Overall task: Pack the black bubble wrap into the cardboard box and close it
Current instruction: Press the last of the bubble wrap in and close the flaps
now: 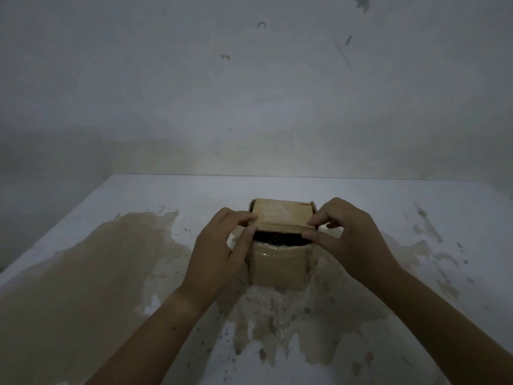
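A small tan cardboard box (279, 266) stands on the worn, stained white tabletop (361, 195), its lid flap (280, 215) tilted down over the top but not shut; between the flap's near edge and the box's front wall shows a strip of crinkled, glossy black bubble wrap (280, 238), tucked inside. The left hand (219, 251) pinches the flap's left corner and the right hand (351, 240) its right corner, fingers (319, 236) closed on the cardboard; the dark strip lies just below and between the thumbs.
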